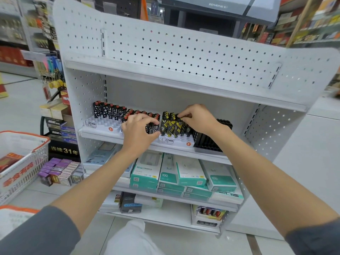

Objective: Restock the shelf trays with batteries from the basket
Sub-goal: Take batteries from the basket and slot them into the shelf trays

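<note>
Head view: teal boxes (147, 173) at 6 o'clock of the hands, basket (24, 173) at 8, black tray (206, 142) at 3. Yellow-black batteries (173, 126) stand upright in the white tray (176, 141), long axis vertical. The right hand (199, 119) pinches one's top; the left hand (138, 133) grips a black-white battery (152, 128).

Pale glossy floor tiles (193, 243) toward 6 o'clock; white pegboard shelving (184, 52) dead centre; crowded shop racks (312, 24) (blurred) at 10 and 2.

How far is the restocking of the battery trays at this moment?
Done: the back rows of the left tray hold black-and-white batteries. In hand: the left hand grips more of them, and the right hand pinches a yellow-black battery in the right tray. Left: front slots of both trays stand empty, and the basket holds red packs.
</note>
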A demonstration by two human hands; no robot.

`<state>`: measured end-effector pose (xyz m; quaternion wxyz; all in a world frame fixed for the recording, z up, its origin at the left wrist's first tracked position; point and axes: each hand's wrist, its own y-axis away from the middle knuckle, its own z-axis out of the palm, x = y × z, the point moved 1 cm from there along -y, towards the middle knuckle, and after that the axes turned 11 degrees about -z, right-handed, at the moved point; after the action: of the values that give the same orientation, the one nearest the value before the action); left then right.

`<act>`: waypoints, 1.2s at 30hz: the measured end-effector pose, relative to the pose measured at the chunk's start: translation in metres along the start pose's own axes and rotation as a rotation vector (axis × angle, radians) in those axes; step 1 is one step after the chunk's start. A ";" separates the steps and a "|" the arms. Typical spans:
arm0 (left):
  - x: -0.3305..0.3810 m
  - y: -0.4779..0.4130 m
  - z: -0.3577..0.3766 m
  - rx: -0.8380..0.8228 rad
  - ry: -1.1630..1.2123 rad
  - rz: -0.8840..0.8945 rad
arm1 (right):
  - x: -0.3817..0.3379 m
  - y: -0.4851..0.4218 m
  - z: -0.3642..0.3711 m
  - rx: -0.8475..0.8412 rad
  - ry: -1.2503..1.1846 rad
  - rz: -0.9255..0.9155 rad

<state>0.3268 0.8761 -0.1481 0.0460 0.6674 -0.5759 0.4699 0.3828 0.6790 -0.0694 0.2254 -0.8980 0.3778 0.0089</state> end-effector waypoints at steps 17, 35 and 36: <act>-0.009 0.011 -0.025 -0.049 0.148 -0.032 | -0.017 0.016 -0.002 -0.096 0.099 0.075; -0.198 0.122 -0.177 -0.185 -0.261 -0.496 | -0.223 0.009 0.172 -0.310 -0.128 -0.204; -0.224 0.137 -0.185 -0.203 -0.310 -0.549 | -0.238 0.007 0.195 -0.364 -0.133 -0.226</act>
<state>0.1330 1.1047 -0.2634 0.1492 0.8531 -0.4188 0.2730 0.2379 0.9156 -0.2029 0.0833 -0.9579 0.2512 0.1108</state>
